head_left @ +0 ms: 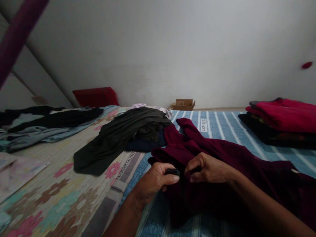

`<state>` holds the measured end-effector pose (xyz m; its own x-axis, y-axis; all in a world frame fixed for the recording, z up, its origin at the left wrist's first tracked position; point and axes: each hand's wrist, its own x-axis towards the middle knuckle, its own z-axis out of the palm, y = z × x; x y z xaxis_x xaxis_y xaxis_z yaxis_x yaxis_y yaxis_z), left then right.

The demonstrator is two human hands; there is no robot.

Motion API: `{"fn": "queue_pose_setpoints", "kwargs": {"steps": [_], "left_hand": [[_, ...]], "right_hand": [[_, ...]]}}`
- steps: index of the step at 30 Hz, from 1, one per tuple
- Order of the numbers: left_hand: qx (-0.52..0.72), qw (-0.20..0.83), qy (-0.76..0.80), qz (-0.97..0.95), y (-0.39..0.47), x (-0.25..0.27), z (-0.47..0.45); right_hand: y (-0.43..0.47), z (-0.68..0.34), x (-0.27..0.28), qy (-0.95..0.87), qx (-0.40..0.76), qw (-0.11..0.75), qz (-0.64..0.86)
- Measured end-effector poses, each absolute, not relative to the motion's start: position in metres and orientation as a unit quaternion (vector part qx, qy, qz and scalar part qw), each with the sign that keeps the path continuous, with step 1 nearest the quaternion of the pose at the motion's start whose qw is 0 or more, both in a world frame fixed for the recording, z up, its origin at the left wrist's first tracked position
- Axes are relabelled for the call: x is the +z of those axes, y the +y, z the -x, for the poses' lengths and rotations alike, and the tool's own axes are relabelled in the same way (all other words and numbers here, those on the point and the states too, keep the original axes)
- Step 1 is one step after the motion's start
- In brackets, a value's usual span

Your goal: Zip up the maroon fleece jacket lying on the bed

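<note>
A maroon garment (227,151) lies spread and rumpled across the blue striped cloth in front of me. My left hand (158,179) is closed, pinching a small black piece (172,171) at the garment's edge between thumb and forefinger; I cannot tell whether it is trim or part of a fastening. Just to the right, my right hand (206,167) grips a fold of the maroon fabric with curled fingers. A dark gap in the garment shows between the two hands. Its lower part falls into shadow beneath my wrists.
Left of the garment, a dark olive garment (118,138) lies over navy cloth (145,144). Folded clothes (283,118) are stacked at the right. More clothes (54,123) spread at far left on the floral sheet (61,184). A cardboard box (183,104) and red object (96,97) stand by the wall.
</note>
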<state>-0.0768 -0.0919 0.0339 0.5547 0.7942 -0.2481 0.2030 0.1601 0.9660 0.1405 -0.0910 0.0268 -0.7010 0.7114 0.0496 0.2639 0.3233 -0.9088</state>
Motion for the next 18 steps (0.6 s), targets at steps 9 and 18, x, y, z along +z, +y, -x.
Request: {"fn": "queue_pose_setpoints", "kwargs": {"steps": [9, 18], "left_hand": [[0.187, 0.734, 0.352, -0.550, -0.079, 0.030, 0.066], [0.195, 0.756, 0.363, -0.508, -0.081, 0.029, 0.062]], "right_hand": [[-0.102, -0.152, 0.023, -0.702, 0.604, 0.254, 0.279], [-0.107, -0.147, 0.021, -0.676, 0.591, 0.298, 0.325]]}}
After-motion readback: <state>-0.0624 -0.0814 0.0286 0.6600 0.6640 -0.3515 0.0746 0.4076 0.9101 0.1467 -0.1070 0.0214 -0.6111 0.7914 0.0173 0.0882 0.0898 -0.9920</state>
